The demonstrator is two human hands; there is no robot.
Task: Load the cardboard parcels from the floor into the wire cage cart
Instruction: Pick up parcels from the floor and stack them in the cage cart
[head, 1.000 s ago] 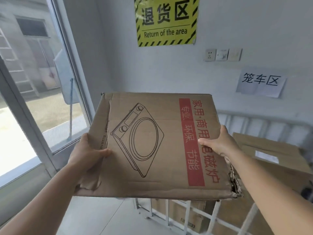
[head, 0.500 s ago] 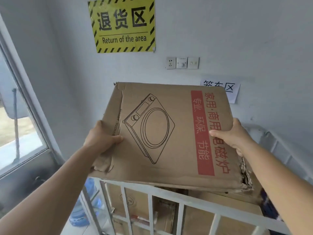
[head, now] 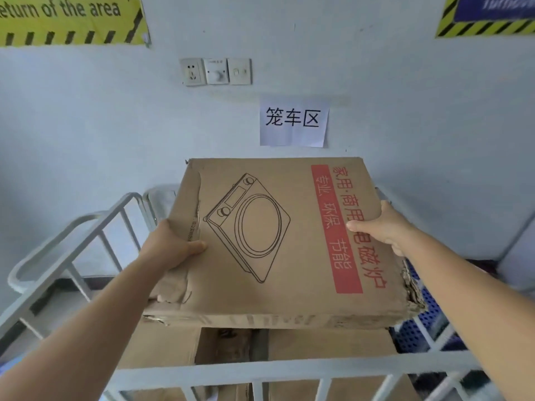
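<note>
Now lower, flat cardboard parcel (head: pixel 278 241) over the boxes inside the wire cage cart (head: pixel 289 370), left hand (head: pixel 170 250) and right hand (head: pixel 385 227) still grasping its side edges, window gone from view.

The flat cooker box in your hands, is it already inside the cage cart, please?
Over it, not set down. Both hands hold the cooker box beyond the cart's front rail, above the boxes already loaded.

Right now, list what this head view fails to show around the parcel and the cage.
- Fingers of the left hand and right hand: under the flat cardboard parcel.
- Whether it rests on the boxes below: its front edge hides contact.
- Wire cage cart floor and wheels: cut off by the frame.
- Yellow sign: cropped at the top.
</note>
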